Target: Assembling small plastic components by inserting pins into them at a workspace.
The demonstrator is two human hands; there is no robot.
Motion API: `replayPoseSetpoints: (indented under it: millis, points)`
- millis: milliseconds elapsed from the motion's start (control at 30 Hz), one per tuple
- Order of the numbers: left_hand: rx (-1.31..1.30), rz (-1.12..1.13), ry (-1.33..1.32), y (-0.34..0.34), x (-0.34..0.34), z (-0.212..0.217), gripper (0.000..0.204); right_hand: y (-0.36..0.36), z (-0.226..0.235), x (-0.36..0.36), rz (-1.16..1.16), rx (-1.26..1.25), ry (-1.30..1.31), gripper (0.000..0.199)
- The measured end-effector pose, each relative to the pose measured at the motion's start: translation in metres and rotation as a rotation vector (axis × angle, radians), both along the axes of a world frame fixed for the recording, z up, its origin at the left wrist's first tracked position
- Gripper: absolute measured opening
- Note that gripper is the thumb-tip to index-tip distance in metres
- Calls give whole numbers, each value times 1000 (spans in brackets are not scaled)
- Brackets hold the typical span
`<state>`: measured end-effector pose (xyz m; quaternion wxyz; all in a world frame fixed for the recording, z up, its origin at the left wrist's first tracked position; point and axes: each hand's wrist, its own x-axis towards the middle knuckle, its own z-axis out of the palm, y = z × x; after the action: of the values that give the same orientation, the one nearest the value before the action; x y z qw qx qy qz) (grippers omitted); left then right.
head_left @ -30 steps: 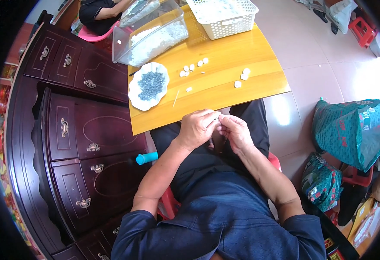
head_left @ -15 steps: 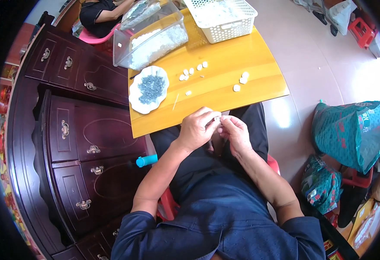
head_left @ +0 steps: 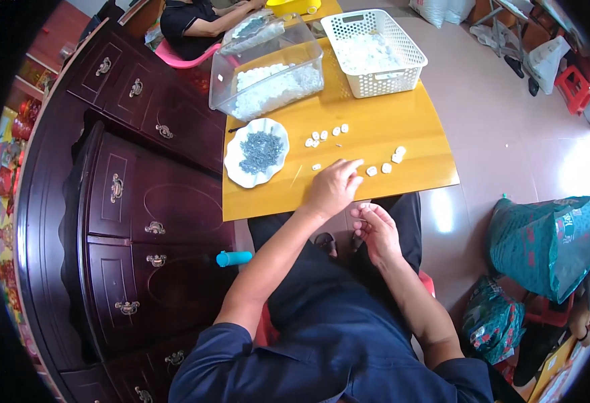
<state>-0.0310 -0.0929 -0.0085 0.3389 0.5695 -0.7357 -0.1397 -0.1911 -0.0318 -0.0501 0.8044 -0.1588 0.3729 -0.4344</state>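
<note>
- Grip of the left hand (head_left: 332, 188): spread, thumb and forefinger parted; hung over the near edge of the counter (head_left: 423, 121), pointing rightward.
- White piece (head_left: 371, 171) just right of those fingertips: lay on the counter, roundish, long axis too small to tell.
- Three more white pieces (head_left: 386, 168): ran on from there in a loose line, away and rightward.
- Grip of the right hand (head_left: 378, 232): curled, thumb and fingertips close together, over the lap; could not tell whether pinching anything.
- Lone white piece (head_left: 316, 166): lay near the left hand's knuckles.
- Thin pale stick (head_left: 298, 172): lay farther left, long axis slanting, far end toward the right.
- Scalloped plate (head_left: 238, 176): stood at the left, heaped with dark shreds (head_left: 261, 151), pointing every way.
- Clear bin (head_left: 224, 80) and perforated basket (head_left: 382, 84): stood farther off, holding white contents.
</note>
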Motion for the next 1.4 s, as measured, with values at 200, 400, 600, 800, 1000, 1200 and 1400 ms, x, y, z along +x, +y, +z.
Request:
replayPoseSetpoints:
  millis: [200, 400, 600, 800, 1000, 1200, 1400]
  points:
    - [-48, 190, -213, -9, 37, 0, 28, 0, 0, 3, 28, -10, -3, 10]
    - [-81, 272, -230, -35, 61, 2, 16, 1, -1, 3, 73, -29, 2, 11]
    - [-110, 261, -258, -60, 74, -4, 7, 0, -2, 3, 75, -49, 6, 10]
    - [-56, 203, -310, -72, 73, -5, 8, 0, 0, 2, 98, -52, 6, 9]
    - [-7, 99, -564, -87, 76, -7, 12, 3, 1, 5, 135, -71, 36, 10]
    - [-1, 83, -369, -57, 75, 10, 12, 6, 4, 6, 150, -110, 149, 10]
    - [145, 65, 306, 28, 95, 8, 10, 0, 5, 7, 127, -360, 252, 11]
